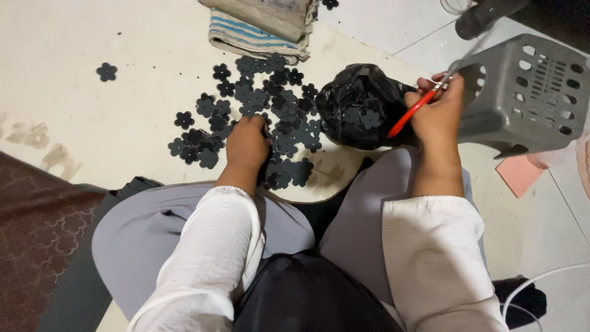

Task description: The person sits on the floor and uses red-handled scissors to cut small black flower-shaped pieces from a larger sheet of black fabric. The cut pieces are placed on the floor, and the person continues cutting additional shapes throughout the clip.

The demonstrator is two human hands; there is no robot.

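Several dark flower-shaped cutouts [270,101] lie scattered on a pale floor sheet [110,110]. My left hand [247,144] rests knuckles-up on the near part of that pile, fingers curled among the cutouts; whether it grips one is hidden. My right hand [437,110] is closed on a tool with red handles [410,114], likely scissors, whose metal end points up and right. Beside that hand sits a crumpled black plastic bag [359,104] with a cutout lying on it.
A grey plastic stool [528,92] lies on its side at the right. Folded striped cloth [255,31] lies at the top. A pink paper piece [519,173] is on the tiles. One lone cutout [106,71] lies far left. A dark patterned mat [37,240] is at lower left.
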